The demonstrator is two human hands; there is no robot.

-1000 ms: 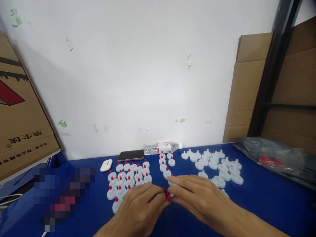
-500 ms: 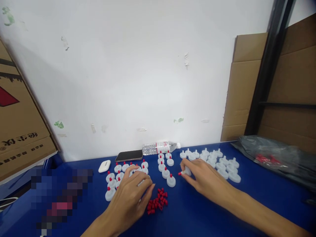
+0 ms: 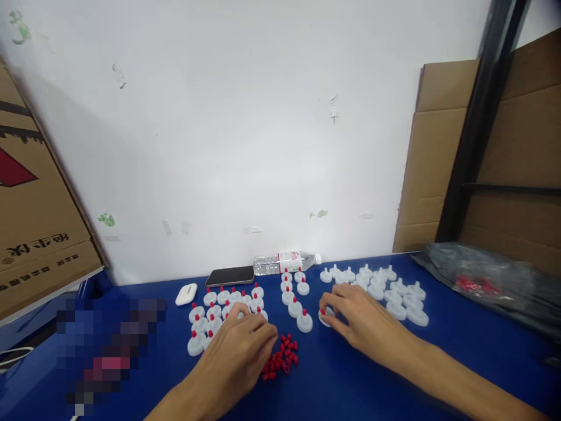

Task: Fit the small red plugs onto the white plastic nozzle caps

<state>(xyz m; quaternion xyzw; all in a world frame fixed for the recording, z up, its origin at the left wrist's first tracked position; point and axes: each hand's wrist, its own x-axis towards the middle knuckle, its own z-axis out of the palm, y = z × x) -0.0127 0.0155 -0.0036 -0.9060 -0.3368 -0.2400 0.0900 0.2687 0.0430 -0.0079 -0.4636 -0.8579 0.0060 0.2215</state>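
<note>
My right hand (image 3: 350,310) has its fingers closed around a white plastic nozzle lid (image 3: 325,318). That lid is upright at table level, and a red tip cap (image 3: 323,312) is on its spout. My left hand (image 3: 248,342) hovers beside the pile of small red caps (image 3: 287,351), its thumb and fingers bent together. Whatever may be between those fingertips is hidden from view. Capped white lids (image 3: 210,324) stand in rows behind and left of my left hand. Another column of capped lids (image 3: 295,307) runs between the hands. White lids without red caps (image 3: 397,298) cluster beyond my right hand.
Along the wall lie a clear water bottle (image 3: 267,265), a dark phone (image 3: 230,276) and a white earbud case (image 3: 186,294). A plastic bag (image 3: 464,278) with red pieces rests at right. Cardboard boxes (image 3: 39,193) stand at the left edge of the blue table (image 3: 342,386).
The lid in my right hand has turned from tilted sideways to upright and come down to the table. My left hand has shifted slightly toward the red caps, its fingers drawn closer together.
</note>
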